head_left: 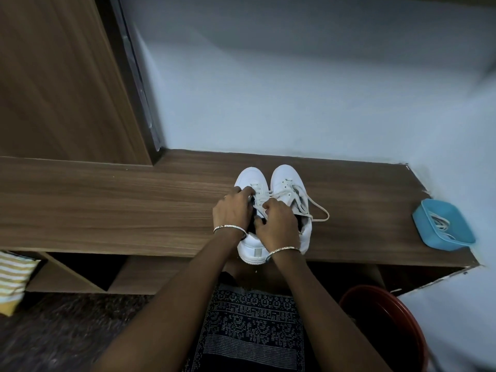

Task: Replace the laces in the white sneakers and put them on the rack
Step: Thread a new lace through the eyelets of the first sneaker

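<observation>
Left sneaker (251, 177): white, standing on the bench (134, 210) with its toe toward the wall (295, 89) and its heel at the near edge; partly laced, rear half hidden under both hands
Right sneaker (284, 175): white, touching the left sneaker along its side, same heading, laced across the front
Loose lace (320, 210): pale, running out of the right sneaker's upper eyelets and lying in a loop on the bench just to its right
Left hand (232, 210): palm down over the left sneaker's outer side, fingers (245, 196) curled and gripping the shoe's upper at the edge of the lacing; cannot tell if a lace end is pinched as well
Right hand (277, 224): over the tongue area of the left sneaker, fingers (269, 204) curled and pinching the lace (259, 196) near the middle rows
Bangles: a thin metal one on the left wrist (229, 228), another on the right wrist (284, 249)
Blue tray (418, 221): on the bench's right end, well apart from the sneakers, tilted to the bench edge
Spare laces (440, 224): white, bundled inside the blue tray
Red bucket (389, 318): below the bench at the lower right, only partly in view
Striped cushion (13, 280): yellow and white, under the bench at the far left
Wooden panel (59, 76): upright, rising from the bench's left part beside the wall
</observation>
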`<state>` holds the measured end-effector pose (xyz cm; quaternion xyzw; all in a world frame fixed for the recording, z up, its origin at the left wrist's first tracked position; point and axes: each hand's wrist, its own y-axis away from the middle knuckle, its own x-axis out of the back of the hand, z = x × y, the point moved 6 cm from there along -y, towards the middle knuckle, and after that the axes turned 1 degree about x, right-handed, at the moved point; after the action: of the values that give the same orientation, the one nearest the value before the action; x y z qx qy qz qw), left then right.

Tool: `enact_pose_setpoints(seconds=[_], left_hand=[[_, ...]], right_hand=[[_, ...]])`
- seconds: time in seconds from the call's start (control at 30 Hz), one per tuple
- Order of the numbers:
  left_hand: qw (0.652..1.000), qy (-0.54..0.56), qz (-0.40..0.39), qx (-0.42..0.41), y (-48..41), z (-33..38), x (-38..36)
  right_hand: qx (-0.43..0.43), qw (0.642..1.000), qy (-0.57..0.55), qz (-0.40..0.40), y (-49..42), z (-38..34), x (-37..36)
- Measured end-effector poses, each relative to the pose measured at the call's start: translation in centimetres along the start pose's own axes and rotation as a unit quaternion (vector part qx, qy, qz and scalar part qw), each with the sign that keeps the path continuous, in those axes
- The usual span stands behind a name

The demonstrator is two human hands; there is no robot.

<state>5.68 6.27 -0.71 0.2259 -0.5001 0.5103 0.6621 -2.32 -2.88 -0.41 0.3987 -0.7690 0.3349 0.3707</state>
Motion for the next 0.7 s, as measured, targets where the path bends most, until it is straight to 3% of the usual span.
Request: enact_pose_setpoints(seconds=[0.1,0.27,0.4,0.57,0.7], left_hand=[[0.997,-0.073,0.003,-0.026,-0.3,0.7,0.1],[0.998,-0.060,-0.001,-0.015,-1.2,1.0,-0.2],[0.997,0.032,0.029,0.065,-0.9,-0.3,-0.1],[0.965,0.181,0.032,0.188,-0.9,-2.6,-1.1],[0.960,0.222,0.060,0.161,-1.0,-2.7,-0.6]], right_hand=[[-0.032,0.999,0.010,0.017,-0.5,0.2,0.3],[-0.056,0.997,0.051,0.030,-0.9,0.6,0.9],[-0.056,0.995,0.063,0.048,-0.7,0.8,1.0],[-0.051,0.994,0.084,0.044,-0.7,0.7,0.7],[-0.049,0.994,0.085,0.045,-0.7,0.9,0.6]])
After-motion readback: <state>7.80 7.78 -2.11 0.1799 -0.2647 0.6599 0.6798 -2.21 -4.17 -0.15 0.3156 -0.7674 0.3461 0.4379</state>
